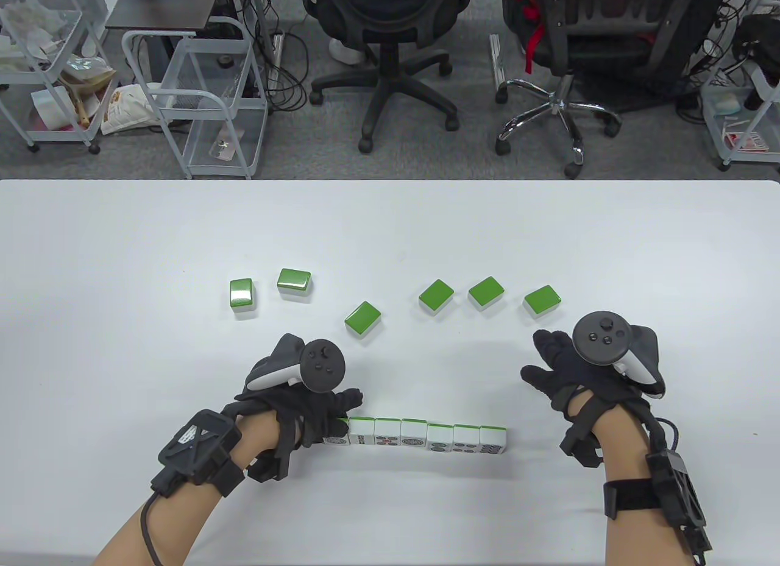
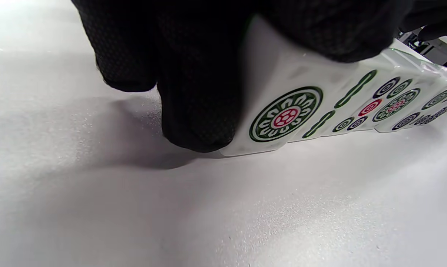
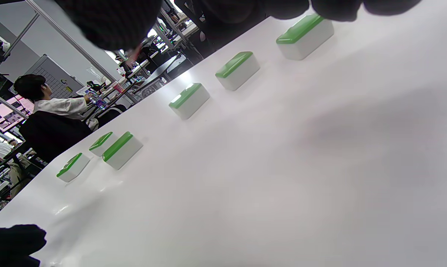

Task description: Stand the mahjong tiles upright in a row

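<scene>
A row of several upright white mahjong tiles [image 1: 426, 438] stands near the table's front edge, faces toward me. My left hand [image 1: 317, 417] grips the leftmost tile of the row [image 2: 282, 111], a circle tile, with fingers over its top and left side. Several green-backed tiles lie face down farther back, from one at the left [image 1: 241, 295] to one at the right [image 1: 542, 301]; they also show in the right wrist view [image 3: 305, 35]. My right hand [image 1: 557, 365] hovers with fingers spread just before the rightmost flat tile, holding nothing.
The white table [image 1: 122, 237] has bare surface left, right and behind the flat tiles. Office chairs [image 1: 390, 54] and wire carts [image 1: 207, 97] stand on the floor beyond the far edge.
</scene>
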`<state>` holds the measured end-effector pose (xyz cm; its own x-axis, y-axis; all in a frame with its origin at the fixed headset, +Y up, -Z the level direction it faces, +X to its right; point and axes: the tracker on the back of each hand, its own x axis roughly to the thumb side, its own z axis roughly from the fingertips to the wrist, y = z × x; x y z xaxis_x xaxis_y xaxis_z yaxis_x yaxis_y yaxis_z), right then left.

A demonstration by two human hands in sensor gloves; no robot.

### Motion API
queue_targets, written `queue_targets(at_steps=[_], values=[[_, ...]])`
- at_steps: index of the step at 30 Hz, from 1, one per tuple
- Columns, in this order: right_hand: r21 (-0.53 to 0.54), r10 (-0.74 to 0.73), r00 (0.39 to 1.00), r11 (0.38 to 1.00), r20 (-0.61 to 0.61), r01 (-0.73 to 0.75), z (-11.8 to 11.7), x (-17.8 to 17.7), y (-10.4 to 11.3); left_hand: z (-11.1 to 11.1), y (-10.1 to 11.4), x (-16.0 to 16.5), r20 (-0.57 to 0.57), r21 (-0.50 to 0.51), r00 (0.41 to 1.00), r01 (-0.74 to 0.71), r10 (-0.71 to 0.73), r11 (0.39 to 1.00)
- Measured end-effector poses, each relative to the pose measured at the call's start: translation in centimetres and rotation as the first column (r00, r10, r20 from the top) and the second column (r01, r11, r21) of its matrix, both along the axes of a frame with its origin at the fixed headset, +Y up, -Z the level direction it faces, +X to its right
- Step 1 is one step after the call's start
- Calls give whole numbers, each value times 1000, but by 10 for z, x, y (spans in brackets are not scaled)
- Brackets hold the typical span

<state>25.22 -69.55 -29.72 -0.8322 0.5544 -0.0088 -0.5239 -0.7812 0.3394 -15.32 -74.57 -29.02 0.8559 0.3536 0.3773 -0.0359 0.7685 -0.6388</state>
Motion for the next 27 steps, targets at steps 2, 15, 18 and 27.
queue_targets(at_steps=[2, 15, 18, 27], values=[[3, 0, 1000, 1000, 2, 0, 0, 0, 0, 0, -1, -1, -9, -5, 1000, -8, 8, 1000], [124, -37, 993, 992, 108, 23, -3, 14, 11, -16, 57, -73, -522, 347, 853, 228, -15, 910], [175, -51, 986, 984, 159, 23, -5, 18, 14, -17, 45, -85, -572, 338, 818, 302, -60, 892], [222, 176, 947, 945, 268, -239, -28, 2, 16, -19, 35, -99, -605, 312, 793, 322, -75, 894]])
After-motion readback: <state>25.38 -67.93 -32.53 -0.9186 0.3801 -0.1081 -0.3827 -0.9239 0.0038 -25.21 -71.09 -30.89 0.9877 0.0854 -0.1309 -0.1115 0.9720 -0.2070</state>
